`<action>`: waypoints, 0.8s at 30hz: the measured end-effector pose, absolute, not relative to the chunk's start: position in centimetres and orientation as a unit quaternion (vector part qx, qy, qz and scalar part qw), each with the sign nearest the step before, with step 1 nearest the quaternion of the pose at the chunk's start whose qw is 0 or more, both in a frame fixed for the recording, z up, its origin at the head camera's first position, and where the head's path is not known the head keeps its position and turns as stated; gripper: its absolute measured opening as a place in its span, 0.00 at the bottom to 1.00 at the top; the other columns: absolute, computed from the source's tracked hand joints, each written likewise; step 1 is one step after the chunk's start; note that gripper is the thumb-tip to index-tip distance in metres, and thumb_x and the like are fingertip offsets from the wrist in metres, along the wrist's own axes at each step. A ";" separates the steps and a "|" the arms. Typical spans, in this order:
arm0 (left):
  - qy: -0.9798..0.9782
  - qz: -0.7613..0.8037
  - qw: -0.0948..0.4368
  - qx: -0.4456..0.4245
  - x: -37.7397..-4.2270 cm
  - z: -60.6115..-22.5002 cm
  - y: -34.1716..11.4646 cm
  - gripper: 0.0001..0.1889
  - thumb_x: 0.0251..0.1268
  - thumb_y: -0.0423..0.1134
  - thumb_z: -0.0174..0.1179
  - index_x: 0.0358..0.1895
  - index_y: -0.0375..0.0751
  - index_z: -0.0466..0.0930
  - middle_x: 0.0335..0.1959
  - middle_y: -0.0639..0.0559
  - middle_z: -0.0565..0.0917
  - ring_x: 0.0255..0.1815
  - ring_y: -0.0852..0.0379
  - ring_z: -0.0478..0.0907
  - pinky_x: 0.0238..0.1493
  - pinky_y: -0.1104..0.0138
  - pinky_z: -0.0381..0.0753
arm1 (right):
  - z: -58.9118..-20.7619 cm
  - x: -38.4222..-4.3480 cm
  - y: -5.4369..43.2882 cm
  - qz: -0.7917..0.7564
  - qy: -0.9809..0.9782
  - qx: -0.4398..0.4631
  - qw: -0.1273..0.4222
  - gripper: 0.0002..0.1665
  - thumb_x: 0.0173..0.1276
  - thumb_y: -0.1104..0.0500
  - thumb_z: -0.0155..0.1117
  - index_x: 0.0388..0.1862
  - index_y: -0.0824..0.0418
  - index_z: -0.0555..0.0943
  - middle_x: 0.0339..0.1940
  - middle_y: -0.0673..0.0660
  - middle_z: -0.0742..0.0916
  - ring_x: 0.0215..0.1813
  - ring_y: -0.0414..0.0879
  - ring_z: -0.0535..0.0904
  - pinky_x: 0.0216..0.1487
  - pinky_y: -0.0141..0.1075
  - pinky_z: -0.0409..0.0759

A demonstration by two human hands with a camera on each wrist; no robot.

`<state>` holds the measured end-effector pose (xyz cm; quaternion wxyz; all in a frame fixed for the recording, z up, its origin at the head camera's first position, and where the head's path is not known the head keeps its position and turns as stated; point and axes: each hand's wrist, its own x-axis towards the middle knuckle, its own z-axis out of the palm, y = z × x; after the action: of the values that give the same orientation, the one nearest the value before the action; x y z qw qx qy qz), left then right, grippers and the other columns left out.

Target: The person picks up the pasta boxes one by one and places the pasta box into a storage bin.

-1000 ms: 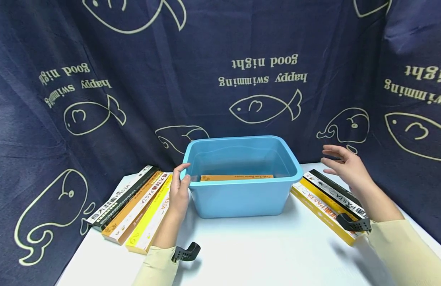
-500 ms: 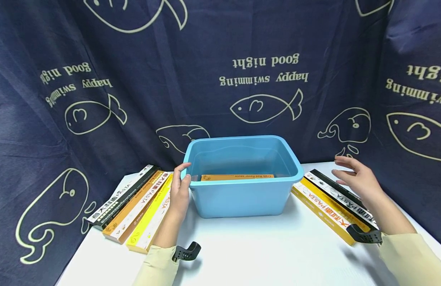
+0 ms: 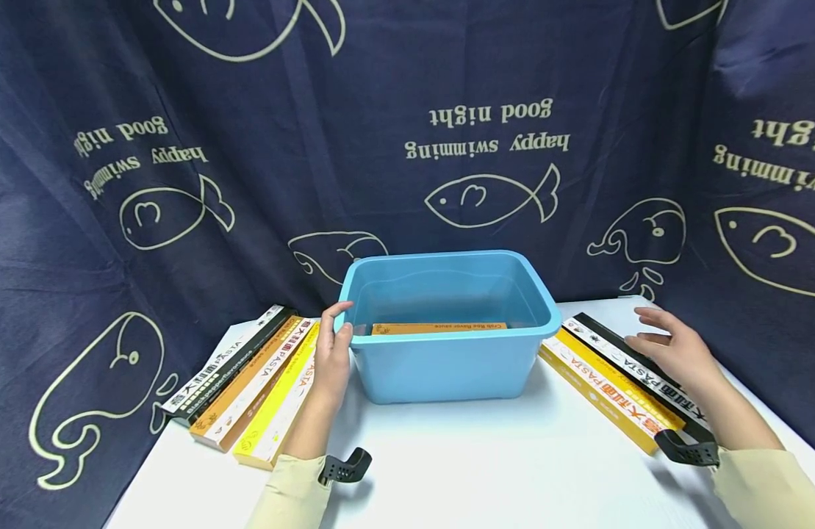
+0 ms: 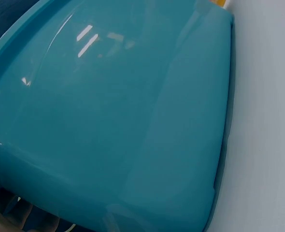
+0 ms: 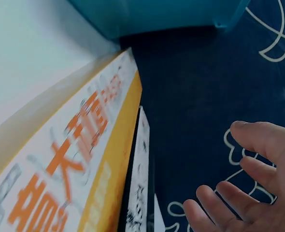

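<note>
A light blue plastic bin (image 3: 440, 371) stands upright at the middle of the white table. My left hand (image 3: 331, 360) holds its left front corner, thumb and fingers about the rim. That bin fills most of the left wrist view, where a few fingers (image 4: 19, 212) show at the lower left edge. Inside lies an orange pasta box (image 3: 440, 328), partly hidden by the front wall. My right hand (image 3: 675, 353) hovers above a black-and-white pasta box (image 3: 635, 367), fingers loosely bent and holding nothing. Beside that box lies a yellow-and-white pasta box (image 3: 599, 389).
Left of the bin, a black-and-white pasta box (image 3: 225, 360), an orange one (image 3: 251, 382) and a yellow one (image 3: 281, 404) lie side by side. A dark blue curtain (image 3: 381, 147) with fish prints hangs behind the white table (image 3: 473, 463).
My right hand has moved to the right and lower, away from the bin and over the black-and-white box. The left hand, bin and boxes stay where they were.
</note>
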<state>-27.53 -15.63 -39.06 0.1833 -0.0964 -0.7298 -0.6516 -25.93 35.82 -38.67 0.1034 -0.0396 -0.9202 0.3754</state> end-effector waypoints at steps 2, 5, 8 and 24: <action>-0.731 -0.650 0.184 -0.096 -27.5 -39.0 -15.6 0.22 0.73 0.45 0.42 0.69 0.56 0.65 0.78 0.53 0.60 0.77 0.47 0.59 0.75 0.43 0.57 | -39.0 -25.8 36.1 0.372 -0.922 -0.043 0.103 0.46 0.72 0.48 0.62 0.79 0.66 0.54 0.73 0.79 0.65 0.66 0.75 0.70 0.56 0.63 0.75; -0.732 -0.649 0.186 -0.096 -27.4 -38.9 -15.6 0.22 0.73 0.45 0.42 0.69 0.55 0.65 0.77 0.53 0.61 0.77 0.48 0.58 0.75 0.43 0.56 | -39.5 -25.6 36.7 0.359 -0.927 -0.045 0.097 0.47 0.71 0.47 0.62 0.79 0.67 0.54 0.73 0.81 0.64 0.66 0.77 0.68 0.56 0.65 0.74; -0.731 -0.649 0.187 -0.095 -27.3 -38.8 -15.5 0.22 0.73 0.44 0.42 0.69 0.55 0.65 0.77 0.52 0.61 0.77 0.48 0.59 0.75 0.43 0.57 | -40.1 -25.4 37.3 0.336 -0.936 -0.044 0.095 0.48 0.70 0.46 0.63 0.78 0.69 0.54 0.71 0.81 0.64 0.65 0.78 0.67 0.54 0.65 0.75; -0.736 -0.644 0.189 -0.089 -27.3 -38.7 -15.4 0.23 0.73 0.45 0.41 0.69 0.56 0.65 0.77 0.53 0.61 0.77 0.47 0.59 0.75 0.42 0.56 | -42.4 -23.8 39.7 0.298 -0.949 -0.053 0.092 0.52 0.67 0.44 0.67 0.75 0.74 0.55 0.69 0.84 0.64 0.62 0.82 0.65 0.53 0.67 0.73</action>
<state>-27.29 -15.43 -38.75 0.1892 -0.0887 -0.7362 -0.6437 -23.84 39.70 -42.37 0.0922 -0.0533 -0.9486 0.2982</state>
